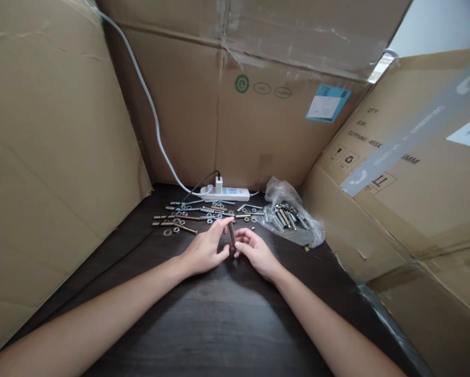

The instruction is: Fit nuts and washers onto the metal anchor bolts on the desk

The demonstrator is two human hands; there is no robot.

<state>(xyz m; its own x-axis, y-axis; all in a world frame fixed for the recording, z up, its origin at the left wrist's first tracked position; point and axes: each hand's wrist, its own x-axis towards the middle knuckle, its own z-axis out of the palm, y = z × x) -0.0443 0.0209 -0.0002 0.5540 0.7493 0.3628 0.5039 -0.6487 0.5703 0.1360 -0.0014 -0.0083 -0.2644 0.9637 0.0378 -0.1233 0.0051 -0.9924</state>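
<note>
Over the middle of the dark table, a brownish metal bolt [232, 233] stands nearly upright between my two hands. My right hand [258, 255] grips its lower part between thumb and curled fingers. The index fingertip of my left hand [207, 250] rests at the bolt's top end, while its thumb reaches toward the lower end. Just beyond my hands lie rows of bolts and metal sleeves [187, 217], with loose washers [167, 232] and nuts among them. The bolt's lower end is partly hidden by my fingers.
A clear plastic bag [313, 225] holding more metal bolts lies at the back right. Behind the rows is a white power strip [235, 194] with a plugged-in adapter and cables. Cardboard walls [187, 104] enclose the table [235, 324] at the left, back and right.
</note>
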